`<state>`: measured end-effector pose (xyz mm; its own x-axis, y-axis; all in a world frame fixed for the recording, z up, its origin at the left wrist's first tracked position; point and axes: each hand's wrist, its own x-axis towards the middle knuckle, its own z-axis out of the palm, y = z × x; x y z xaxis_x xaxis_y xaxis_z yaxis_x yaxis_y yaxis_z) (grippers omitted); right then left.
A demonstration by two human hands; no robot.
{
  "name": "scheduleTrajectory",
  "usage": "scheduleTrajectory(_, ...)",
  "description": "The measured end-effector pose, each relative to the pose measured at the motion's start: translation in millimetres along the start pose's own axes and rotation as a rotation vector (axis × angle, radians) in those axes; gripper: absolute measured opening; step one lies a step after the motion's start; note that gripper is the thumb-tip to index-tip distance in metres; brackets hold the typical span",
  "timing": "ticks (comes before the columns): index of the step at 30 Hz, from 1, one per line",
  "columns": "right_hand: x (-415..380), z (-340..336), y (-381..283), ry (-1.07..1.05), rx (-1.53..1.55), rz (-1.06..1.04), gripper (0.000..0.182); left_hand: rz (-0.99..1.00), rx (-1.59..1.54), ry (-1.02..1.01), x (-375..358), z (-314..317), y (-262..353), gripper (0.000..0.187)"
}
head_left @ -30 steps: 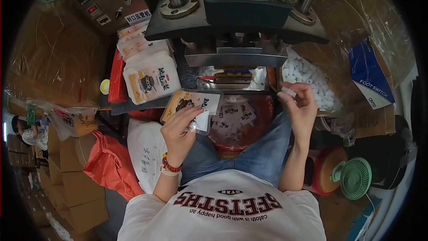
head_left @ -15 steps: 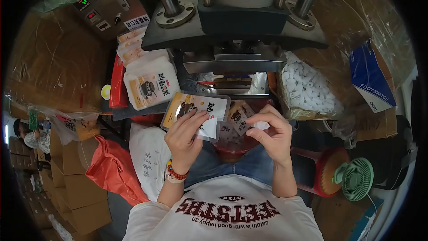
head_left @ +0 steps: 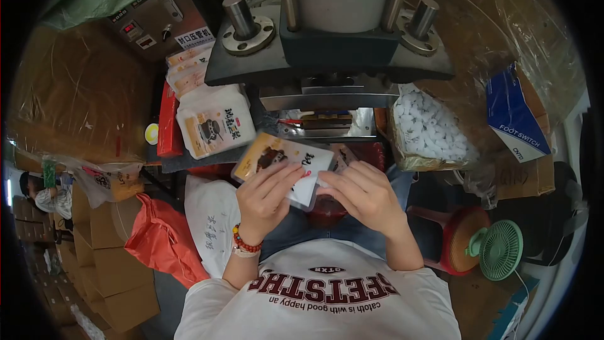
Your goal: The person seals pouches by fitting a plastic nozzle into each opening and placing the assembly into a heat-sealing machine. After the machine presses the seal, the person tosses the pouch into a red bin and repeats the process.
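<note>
A printed spout pouch (head_left: 270,152) with a yellow and white front lies tilted in my left hand (head_left: 261,198), whose fingers are spread over its face and grip it. My right hand (head_left: 370,196) is closed at the pouch's right-hand edge, pinching a small white plastic spout (head_left: 322,182) that its fingers mostly hide. Below the pouch, between the knees, is a red container (head_left: 376,152), partly covered by both hands.
Ahead stands a press (head_left: 343,47) with a metal bar over its slot. A stack of pouches (head_left: 214,127) lies to its left, and a box of white spouts (head_left: 433,127) to its right. A green fan (head_left: 501,250) and a red stool (head_left: 462,239) stand at the right.
My right hand has moved left with the white spout and now meets the pouch's edge. The pouch has turned clockwise a little in my left hand. The view has shifted slightly.
</note>
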<state>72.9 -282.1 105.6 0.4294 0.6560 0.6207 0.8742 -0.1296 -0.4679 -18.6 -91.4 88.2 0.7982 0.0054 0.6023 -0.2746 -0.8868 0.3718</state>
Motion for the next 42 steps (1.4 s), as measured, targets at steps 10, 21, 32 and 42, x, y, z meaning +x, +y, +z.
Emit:
scheduleTrajectory(10,-13.7,-27.2,29.6,0.288,0.131,0.673,0.031,-0.966,-1.185,-0.2,-3.3,95.4,-21.2,0.024)
scheduleTrajectory(21,-53.3,-25.7,120.0,0.093,-0.403,0.853,0.024,-1.155,-1.475,-0.142,28.8,108.6,-43.8,0.025)
scheduleTrajectory(32,-41.8,-32.9,117.4,0.266,-0.349,0.638,0.014,-0.224,0.529,-0.209,-41.2,17.9,-113.2,0.064)
scheduleTrajectory(42,-4.2,36.0,6.9,0.041,0.565,0.334,0.024,-0.265,-0.182,0.111,-20.9,19.8,-35.1,0.039)
